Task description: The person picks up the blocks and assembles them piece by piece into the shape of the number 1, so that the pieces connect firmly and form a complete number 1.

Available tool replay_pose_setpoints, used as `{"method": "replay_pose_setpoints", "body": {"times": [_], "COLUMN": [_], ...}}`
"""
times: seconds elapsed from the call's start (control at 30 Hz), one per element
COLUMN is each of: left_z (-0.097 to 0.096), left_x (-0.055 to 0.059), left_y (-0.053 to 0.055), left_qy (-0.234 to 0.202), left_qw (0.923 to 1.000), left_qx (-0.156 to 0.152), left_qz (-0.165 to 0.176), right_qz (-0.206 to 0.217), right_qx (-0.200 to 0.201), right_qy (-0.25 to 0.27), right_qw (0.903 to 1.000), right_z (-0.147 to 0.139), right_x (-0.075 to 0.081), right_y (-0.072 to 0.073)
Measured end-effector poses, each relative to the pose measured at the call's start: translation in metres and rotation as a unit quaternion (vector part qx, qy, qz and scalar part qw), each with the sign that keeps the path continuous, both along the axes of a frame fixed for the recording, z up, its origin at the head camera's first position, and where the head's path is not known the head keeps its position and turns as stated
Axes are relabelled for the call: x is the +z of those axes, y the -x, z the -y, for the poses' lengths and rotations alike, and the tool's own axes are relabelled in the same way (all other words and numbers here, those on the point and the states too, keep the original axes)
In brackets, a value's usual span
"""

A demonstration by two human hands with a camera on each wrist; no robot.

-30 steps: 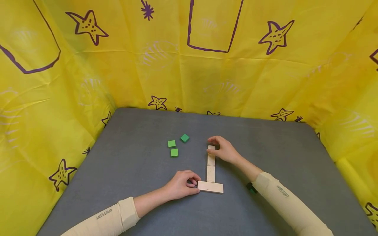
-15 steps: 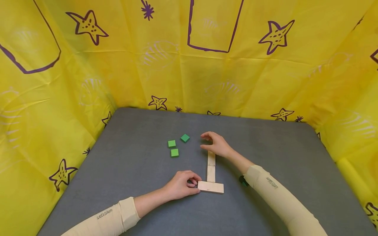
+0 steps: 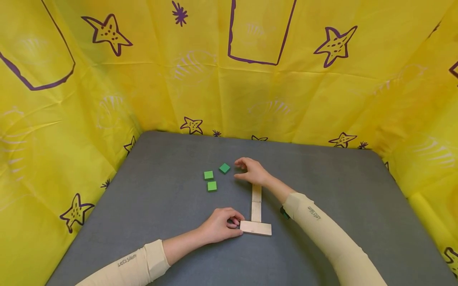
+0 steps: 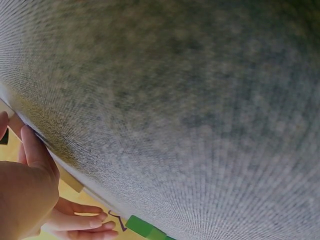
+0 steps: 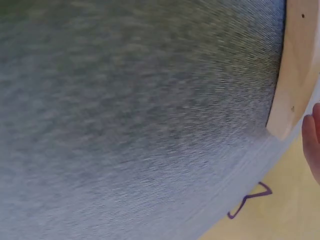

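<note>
1. The left hand (image 3: 218, 226) rests on the grey counter (image 3: 150, 214), fingers curled, touching the left end of the short pale wooden block (image 3: 255, 228) lying crosswise
2. Two pale wooden blocks (image 3: 256, 202) lie end to end, meeting that crosswise block to form an inverted T
3. The right hand (image 3: 252, 171) hovers at the far end of the row, fingers loosely curled, holding nothing
4. The tilted green square block (image 3: 224, 168) lies just beside the right hand's fingertips; two more green square blocks (image 3: 210, 180) lie nearby
</note>
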State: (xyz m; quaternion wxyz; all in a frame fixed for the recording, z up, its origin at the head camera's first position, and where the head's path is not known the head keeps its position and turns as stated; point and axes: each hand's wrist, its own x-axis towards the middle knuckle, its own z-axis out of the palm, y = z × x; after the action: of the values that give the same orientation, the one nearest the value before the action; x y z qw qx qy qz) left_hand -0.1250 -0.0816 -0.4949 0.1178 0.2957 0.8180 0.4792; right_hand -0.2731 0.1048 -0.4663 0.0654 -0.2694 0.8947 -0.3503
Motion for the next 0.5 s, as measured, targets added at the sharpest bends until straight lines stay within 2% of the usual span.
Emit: {"method": "replay_pose_setpoints", "body": {"times": [0.3, 0.5], "left_z": [-0.001, -0.001], "left_x": [0.001, 0.001], "left_y": [0.001, 0.0], "left_qy": [0.007, 0.008], "left_qw": [1.0, 0.9999], "left_qx": [0.001, 0.002], "left_qz": [0.005, 0.008], "right_qz": [0.012, 0.016], "right_qx": [0.008, 0.01], "right_qy": [-0.02, -0.033], "right_qw": [0.9997, 0.9993], "right_z": [0.015, 0.024], "right_x": [0.005, 0.003], "right_y": [0.005, 0.009]}}
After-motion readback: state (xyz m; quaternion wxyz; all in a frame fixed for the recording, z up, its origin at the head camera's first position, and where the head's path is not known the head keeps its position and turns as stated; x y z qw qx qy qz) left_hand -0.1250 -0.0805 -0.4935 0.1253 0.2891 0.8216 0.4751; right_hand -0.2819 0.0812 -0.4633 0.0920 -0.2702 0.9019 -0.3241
